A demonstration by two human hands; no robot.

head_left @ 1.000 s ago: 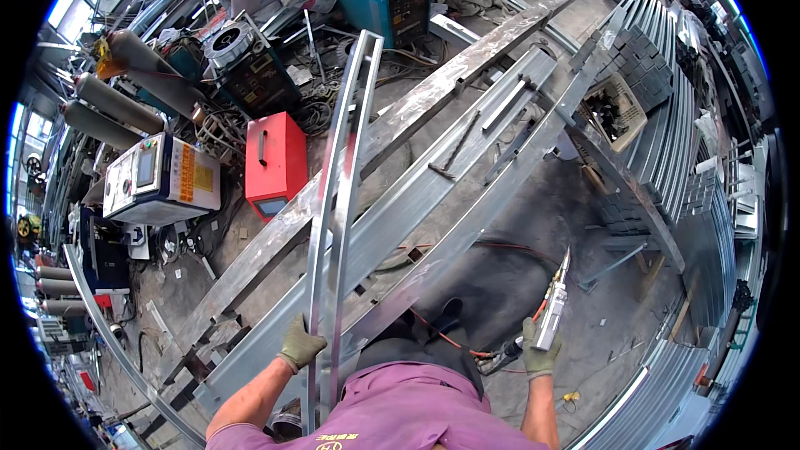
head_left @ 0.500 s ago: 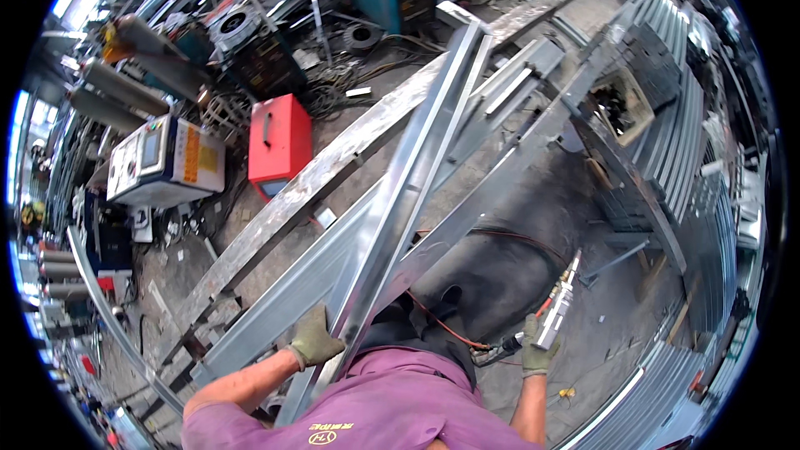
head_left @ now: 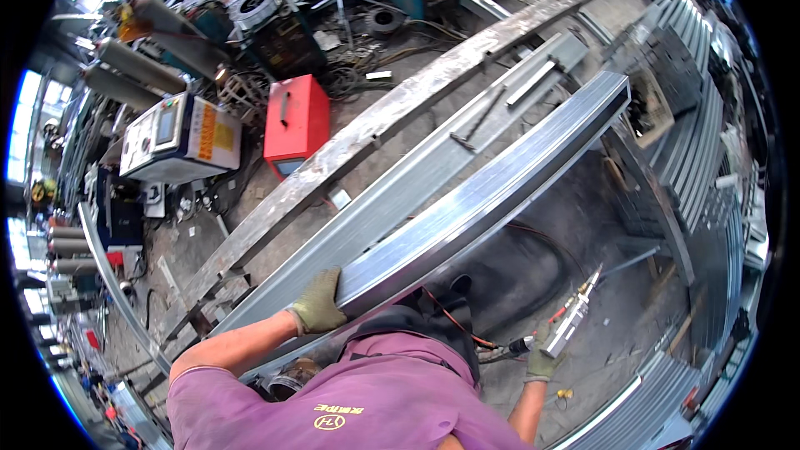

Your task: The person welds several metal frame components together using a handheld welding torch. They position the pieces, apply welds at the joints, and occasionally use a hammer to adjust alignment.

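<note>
My left hand (head_left: 318,303), in an olive work glove, grips the near end of a long, shiny metal beam (head_left: 487,200). The beam slants away to the upper right across the supports, and its far end is squared off. My right hand (head_left: 543,356), gloved too, is closed around a silver welding torch (head_left: 572,317) low on my right side. The torch's narrow tip points up and away from the beam. A dark cable and an orange hose (head_left: 454,322) run from the torch toward my legs.
A grey channel (head_left: 400,192) and a rusty, whitish beam (head_left: 358,150) lie beyond the held beam. A small T-shaped tool (head_left: 479,125) rests on the channel. Back left stand a red box (head_left: 296,125) and a white machine (head_left: 183,137). Stacked metal profiles (head_left: 696,133) line the right.
The shiny beam has turned: its far end swung right and nearer, and its wide face now shows. My left hand stays at its near end. The torch remains in my right hand.
</note>
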